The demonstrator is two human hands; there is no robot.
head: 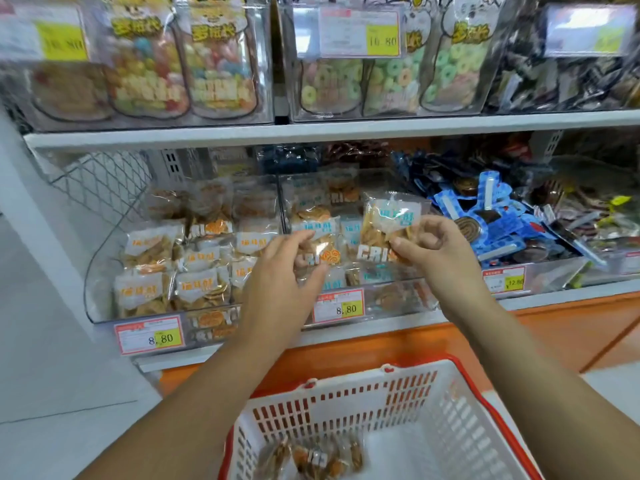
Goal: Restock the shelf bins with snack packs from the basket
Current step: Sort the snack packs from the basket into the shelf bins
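Observation:
My right hand [433, 247] pinches a clear cracker snack pack [388, 223] with a blue label, held upright above the middle clear shelf bin [391, 299]. My left hand [291, 268] grips another blue-label cracker pack [320, 244] over the same bin's left part. That bin holds more blue-label packs. The left clear bin [104, 289] is filled with orange-label cracker packs [145, 292]. Below, a white basket with a red rim [485, 403] holds a few small snack packs [311, 459] at its bottom.
A right-hand bin [561, 275] holds blue and dark wrapped sweets. The shelf above [311, 129] carries clear bins of candy bags. Price tags hang on the bin fronts. An orange base panel [571, 323] runs under the shelf; a white wall stands at left.

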